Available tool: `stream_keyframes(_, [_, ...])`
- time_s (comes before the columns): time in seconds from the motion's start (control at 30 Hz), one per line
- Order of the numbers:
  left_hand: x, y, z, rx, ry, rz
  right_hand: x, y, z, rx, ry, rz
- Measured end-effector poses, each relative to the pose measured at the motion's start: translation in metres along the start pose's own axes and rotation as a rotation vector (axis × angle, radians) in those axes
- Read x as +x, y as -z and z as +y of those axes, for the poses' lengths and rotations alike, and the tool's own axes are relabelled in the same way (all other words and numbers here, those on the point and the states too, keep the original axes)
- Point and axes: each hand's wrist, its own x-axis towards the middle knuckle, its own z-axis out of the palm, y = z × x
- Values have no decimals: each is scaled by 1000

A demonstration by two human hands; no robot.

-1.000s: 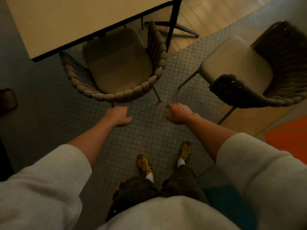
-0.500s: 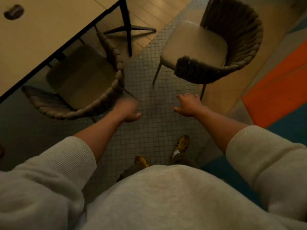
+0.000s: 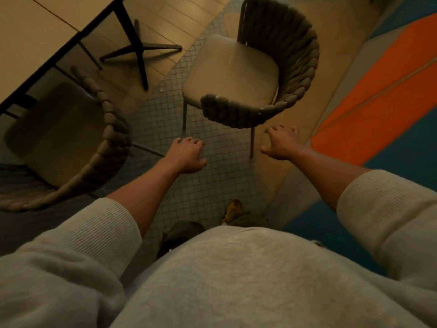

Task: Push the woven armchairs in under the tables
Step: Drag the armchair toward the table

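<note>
Moved: both hands have left the tucked armchair and swung away from the table toward the loose armchair.
Left hand: palm down, fingers loosely bent and holding nothing. It hovers over the tiled floor between the two chairs, on the side away from the table.
Right hand: fingers spread and slightly curled, empty. It is just below the loose armchair's woven arm, farther from the table than the left hand. Contact with the weave cannot be told.
Tucked armchair: front of the seat is under the table edge, and the woven back curves out from the table.
Loose armchair: stands clear of the table, beyond the black table foot, with its open front turned toward the table.
Table foot: cross-shaped, on the floor beneath the table's corner.
Orange floor patch: well apart from the table, past the loose armchair.
Shoe: yellow, on the tiles, far from the table.
</note>
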Motion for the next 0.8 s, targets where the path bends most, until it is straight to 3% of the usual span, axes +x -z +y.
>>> stream_keyframes(0.3, [84,43,38,22,-45,69,34,33,65,-76,-25,60])
stream_keyframes(0.8, [262,67,16,82,-201,44,121,55,103,-84,-97,24])
